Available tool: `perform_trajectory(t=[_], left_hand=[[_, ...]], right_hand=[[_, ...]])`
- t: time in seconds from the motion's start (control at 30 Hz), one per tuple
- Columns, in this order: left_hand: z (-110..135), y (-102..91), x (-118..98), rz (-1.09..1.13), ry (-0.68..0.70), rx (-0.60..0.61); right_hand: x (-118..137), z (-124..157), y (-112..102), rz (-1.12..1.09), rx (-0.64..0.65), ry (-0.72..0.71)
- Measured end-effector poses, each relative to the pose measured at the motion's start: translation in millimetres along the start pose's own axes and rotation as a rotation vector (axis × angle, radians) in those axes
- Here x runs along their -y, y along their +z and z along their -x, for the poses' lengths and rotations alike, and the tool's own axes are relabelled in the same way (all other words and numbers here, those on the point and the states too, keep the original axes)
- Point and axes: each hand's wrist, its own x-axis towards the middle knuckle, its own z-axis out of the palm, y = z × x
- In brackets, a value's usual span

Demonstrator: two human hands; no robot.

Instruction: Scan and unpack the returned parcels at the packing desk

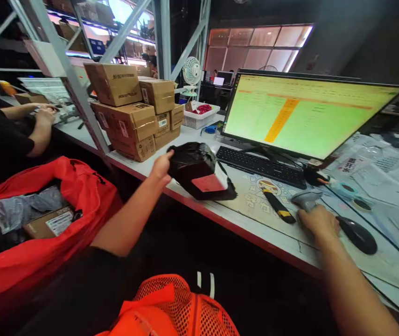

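Observation:
My left hand [160, 170] grips one end of a package wrapped in black plastic [185, 170], with a red and white label [208, 182] on its side. The package is tilted over the front edge of the desk. On the right, my right hand [320, 221] is closed around a grey handheld barcode scanner [306, 199], its head pointing left. A black and yellow utility knife [278, 205] lies on the desk mat just left of the scanner. Beside my right wrist is a black computer mouse [356, 234].
Cardboard boxes [125, 121] are stacked at the desk's left. Behind the keyboard [262, 165] stands a monitor [307, 112]. Clear plastic bags [384, 163] cover the right side. An open red bag [90, 196] holds parcels at lower left. A co-worker's hands [45, 114] show at far left.

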Motion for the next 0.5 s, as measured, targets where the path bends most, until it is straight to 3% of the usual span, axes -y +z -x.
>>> perform_trajectory(t=[0.13, 0.23, 0.3, 0.4, 0.5], left_hand=[[-3, 45.1, 51, -0.042, -0.159, -0.103], [-9, 64.5, 65, -0.086, -0.149, -0.072], [-13, 69.4, 65, -0.1, -0.154, -0.024], [-17, 70.1, 65, -0.071, -0.139, 0.064], [-20, 62.7, 70, 0.009, -0.066, 0.142]], right_hand=[[-20, 21, -35, -0.051, -0.009, 0.039], [-31, 32, -65, -0.076, 0.054, 0.136], [-26, 42, -84, -0.077, 0.049, 0.139], [-6, 61, -109, -0.11, 0.021, -0.033], [12, 74, -119, -0.165, 0.078, -0.164]])
